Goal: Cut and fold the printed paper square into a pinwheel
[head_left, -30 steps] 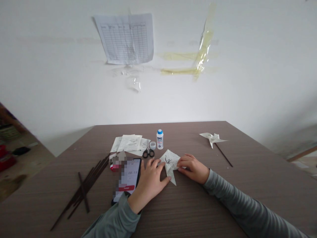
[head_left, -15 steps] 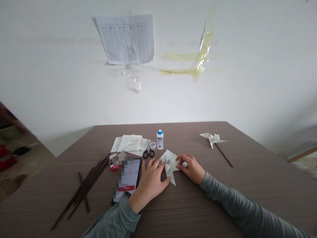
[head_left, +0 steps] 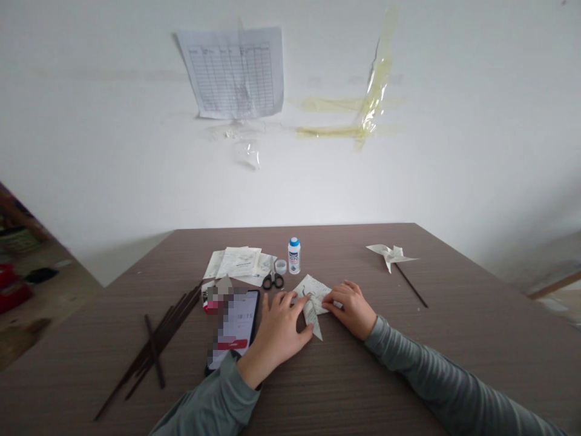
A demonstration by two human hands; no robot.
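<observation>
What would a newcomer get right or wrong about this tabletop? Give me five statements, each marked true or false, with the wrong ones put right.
1. The left hand touches the folded white printed paper. True.
2. The black-handled scissors lie left of the white plastic bottle with a blue cap. True.
3. The right hand is wrapped around that bottle. False: it is at the right side of the folded paper, and the bottle stands upright beyond it.
4. The white paper pinwheel lies left of both hands. False: it lies to their right.
5. The thin dark-brown sticks lie left of the black-edged phone. True.
</observation>
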